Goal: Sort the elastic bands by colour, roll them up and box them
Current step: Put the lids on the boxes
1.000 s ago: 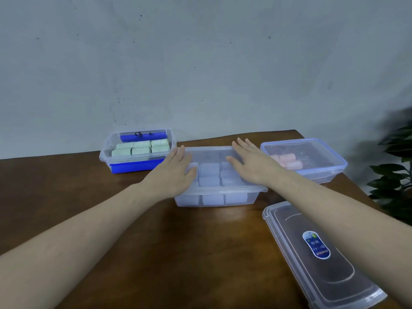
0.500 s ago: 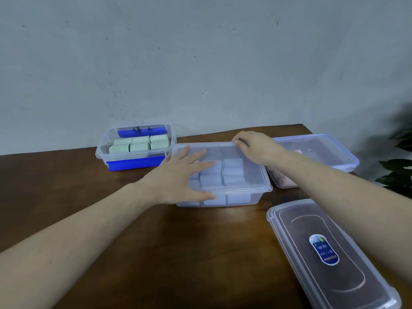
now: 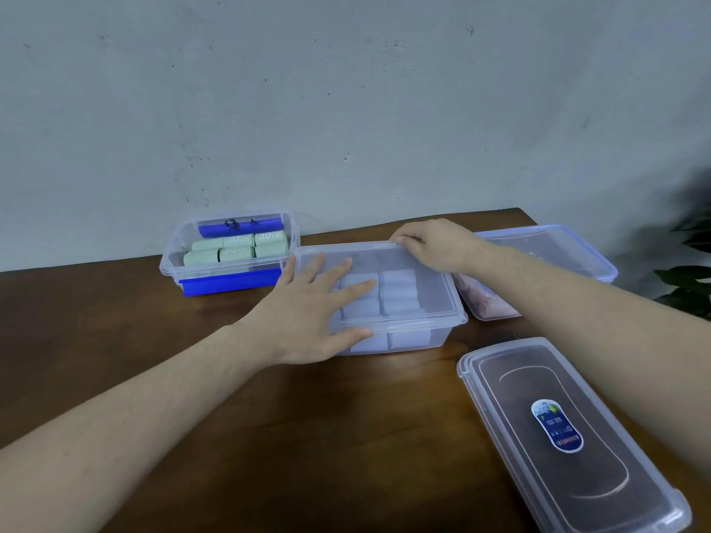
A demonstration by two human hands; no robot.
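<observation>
Brown wooden table (image 3: pixel 238 417) set against a pale grey wall (image 3: pixel 346 101); head view looks down on both bare forearms.

Left hand (image 3: pixel 311 317): fingers straight and spread, palm flat on the lid (image 3: pixel 434 294) of the middle clear box (image 3: pixel 415 340), thumb lying along the box's near edge. Right hand (image 3: pixel 434 244): fingers curled over the lid's far rim at about 12 o'clock on the box, pinching that edge. Lid sits on the box; cannot tell whether it is fully seated.

Through the lid and the front wall, pale lilac rolled bands (image 3: pixel 398 292) show, packed in rows.

At 10 o'clock from the middle box, near but apart: a smaller clear box with blue clips (image 3: pixel 231 284), no lid on it, holding pale green rolled bands (image 3: pixel 238 246), one marked "30 LB". A blue clip at its far side carries black handwriting, not legible.

At 2 o'clock, just beside the middle box: a clear box with a blue-edged lid (image 3: pixel 569 251), pinkish rolls (image 3: pixel 488 302) seen dimly inside, partly hidden by the right forearm.

At 5 o'clock: a loose clear lid (image 3: pixel 500 386) flat on the table, blue oval sticker (image 3: pixel 556 425) at its middle.

Dark green plant leaves (image 3: pixel 688 286) at the right edge.
</observation>
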